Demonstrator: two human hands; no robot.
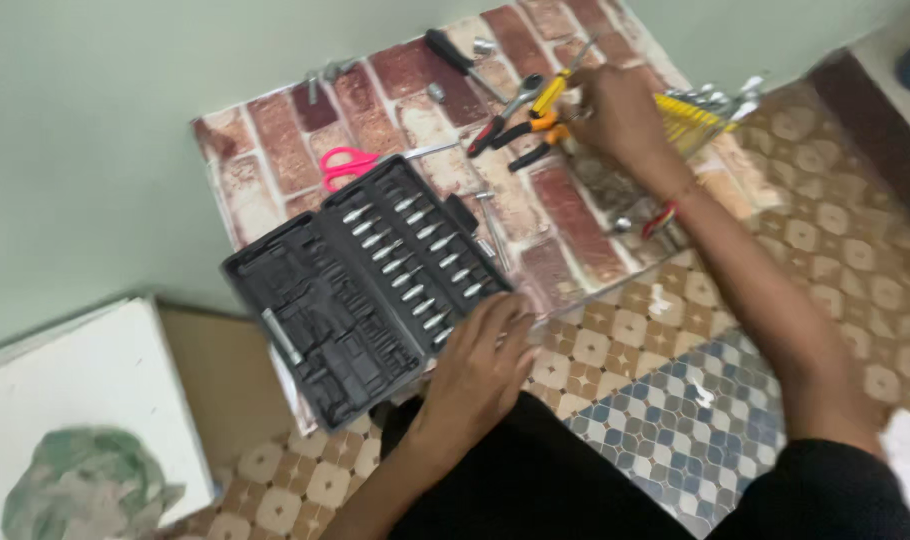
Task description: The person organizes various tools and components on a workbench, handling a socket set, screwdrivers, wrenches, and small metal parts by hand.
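The open black plastic tool case lay on the brick-patterned sheet with its long axis running from lower left to upper right, its near edge overhanging the sheet toward the person. Rows of small silvery metal bits sat in its moulded slots, each slanted with its tip toward the upper right. The left hand rested flat on the case's near right corner, fingers loosely spread and curled over the edge, gripping nothing.

The right hand reached to the far end of the sheet, fingers bunched over the yellow-handled tools; blur hid whether they had closed on one. Beside it lay a yellow rack of shiny spanners, black-and-red pliers and pink-handled scissors. Patterned tile flooring lay below.
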